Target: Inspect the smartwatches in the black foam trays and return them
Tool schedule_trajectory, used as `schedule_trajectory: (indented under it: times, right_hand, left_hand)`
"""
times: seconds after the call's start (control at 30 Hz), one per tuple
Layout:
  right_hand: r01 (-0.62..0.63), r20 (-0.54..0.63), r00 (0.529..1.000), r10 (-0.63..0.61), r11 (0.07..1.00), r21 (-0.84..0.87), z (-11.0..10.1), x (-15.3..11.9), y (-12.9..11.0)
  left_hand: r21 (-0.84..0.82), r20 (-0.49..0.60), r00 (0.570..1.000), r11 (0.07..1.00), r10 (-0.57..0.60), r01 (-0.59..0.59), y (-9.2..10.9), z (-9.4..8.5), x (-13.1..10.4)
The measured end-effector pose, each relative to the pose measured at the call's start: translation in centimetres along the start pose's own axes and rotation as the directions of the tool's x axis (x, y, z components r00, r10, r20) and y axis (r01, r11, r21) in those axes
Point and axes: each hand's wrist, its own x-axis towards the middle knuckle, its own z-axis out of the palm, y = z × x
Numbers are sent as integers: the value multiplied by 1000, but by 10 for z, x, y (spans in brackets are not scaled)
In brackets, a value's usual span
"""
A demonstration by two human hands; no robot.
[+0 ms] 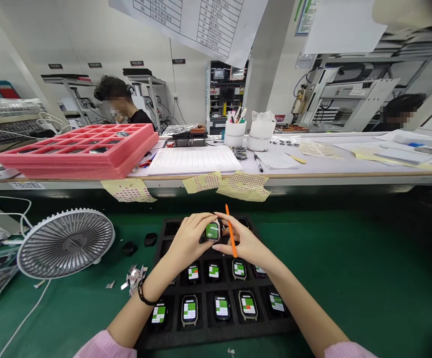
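By the left grip (189, 236) a smartwatch (212, 230) is pinched; at its 3 o'clock, an orange stick (231, 232), pointing near 12, is held by the right grip (249, 244).

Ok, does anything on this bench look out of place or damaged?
Slightly untidy: small silvery scraps lie scattered on the green mat beside the fan, and two black pieces sit loose outside the black tray, unlike the watches in its slots. I see no clear damage.

Head view faces forward and slightly down.
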Motion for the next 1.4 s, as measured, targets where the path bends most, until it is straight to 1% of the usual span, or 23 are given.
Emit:
schedule_trajectory:
  times: [0.1,0.2,0.27,0.37,0.47,0.53,0.7,0.9,1.03,1.17,1.27,1.4]
  right_hand:
    - [-14,-37,999,12,999,-41,0,0,0]
    - [22,-31,999,-21,999,38,-4,2,-1]
    - [55,24,998,-59,989,139,-9,3,-1]
    - [82,129,984,-123,954,289,-14,5,0]
    - [60,194,970,-149,914,401,-16,5,4]
    - [46,208,967,-149,901,432,-16,5,6]
    - [62,192,969,-153,909,413,-16,5,6]
    - [49,192,972,-138,912,408,-12,1,-1]
    - [35,194,973,-124,912,409,-5,-2,-7]
    - [32,209,969,-136,898,438,0,-5,-9]
    - [24,214,968,-132,896,444,0,-7,-9]
    - [19,205,972,-113,911,411,-5,-6,-12]
  left_hand:
    - [94,-61,995,993,76,-70,-1,3,-1]
    - [67,-130,983,990,130,-122,0,1,-1]
    - [12,-167,974,988,151,-152,2,-3,0]
    - [-61,-202,959,975,200,-216,7,-7,1]
    - [-103,-226,947,961,228,-256,11,-9,2]
    - [-120,-220,948,958,231,-261,11,-9,3]
    - [-107,-168,953,956,253,-273,9,-8,2]
    - [-113,-203,942,949,269,-295,11,-7,2]
    - [-107,-203,939,947,277,-302,13,-6,2]
    - [-98,-207,935,945,289,-314,14,-5,1]
    - [-101,-206,932,941,299,-324,14,-6,0]
    - [-120,-185,944,947,273,-297,14,-8,0]
